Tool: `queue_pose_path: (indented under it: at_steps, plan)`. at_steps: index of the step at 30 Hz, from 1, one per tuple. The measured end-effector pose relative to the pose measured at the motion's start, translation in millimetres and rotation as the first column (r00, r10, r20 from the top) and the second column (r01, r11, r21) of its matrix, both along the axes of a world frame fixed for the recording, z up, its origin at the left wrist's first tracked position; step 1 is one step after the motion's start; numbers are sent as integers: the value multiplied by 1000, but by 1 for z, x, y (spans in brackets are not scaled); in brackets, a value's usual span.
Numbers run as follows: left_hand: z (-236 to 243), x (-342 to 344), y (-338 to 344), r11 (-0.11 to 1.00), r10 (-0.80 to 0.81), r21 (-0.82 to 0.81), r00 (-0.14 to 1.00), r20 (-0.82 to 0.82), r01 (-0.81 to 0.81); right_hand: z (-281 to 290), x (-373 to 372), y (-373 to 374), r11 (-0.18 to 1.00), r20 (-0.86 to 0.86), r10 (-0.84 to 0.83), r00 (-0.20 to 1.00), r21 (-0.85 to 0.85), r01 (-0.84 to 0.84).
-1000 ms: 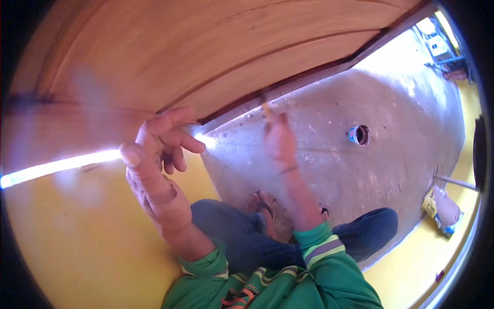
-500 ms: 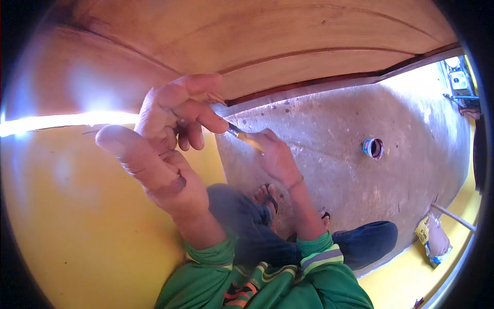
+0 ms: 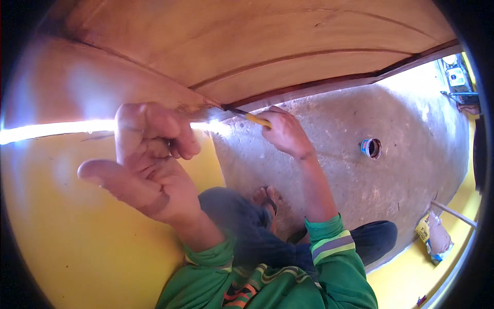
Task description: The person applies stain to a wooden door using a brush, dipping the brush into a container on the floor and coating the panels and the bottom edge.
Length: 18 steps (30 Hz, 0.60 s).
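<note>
My right hand [image 3: 288, 133] grips the yellow handle of a paintbrush [image 3: 259, 121]. The brush's dark end meets the lower edge of a brown wooden door [image 3: 309, 31], by the corner where the dark-stained bottom edge begins. Closer to the camera, my left hand [image 3: 154, 159] is raised palm up in front of the yellow wall. Its fingers are loosely curled, the thumb sticks out apart, and nothing shows in it. A dark stain marks the base of its thumb.
On the concrete floor [image 3: 329, 170] stands a small tub [image 3: 371, 148] with dark contents. A yellow-and-white bag [image 3: 436, 238] lies by the right wall, near a pale pole [image 3: 454, 215]. A yellow wall [image 3: 103, 226] is close on my left. My sandalled foot [image 3: 269, 200] is below.
My right hand has moved up and slightly right, bringing the brush to the door's lower edge. My left hand has dropped down and left, away from the brush, its fingers curling more.
</note>
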<state>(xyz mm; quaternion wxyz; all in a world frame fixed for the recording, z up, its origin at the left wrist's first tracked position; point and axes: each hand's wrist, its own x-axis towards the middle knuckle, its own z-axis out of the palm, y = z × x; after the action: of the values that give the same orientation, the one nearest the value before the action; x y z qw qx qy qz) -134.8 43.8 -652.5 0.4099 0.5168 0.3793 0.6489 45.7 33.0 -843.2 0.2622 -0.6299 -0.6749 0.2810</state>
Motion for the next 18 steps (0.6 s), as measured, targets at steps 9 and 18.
queue_pose_path:
  at_steps: [9,18]
  plan:
    - [1,-16,-4,966,-129,246,969,211,75,92,-17,16,974,-102,90,991,218,-66]
    - [1,-20,-5,955,-139,286,970,198,79,72,-5,-3,924,-510,135,849,374,77]
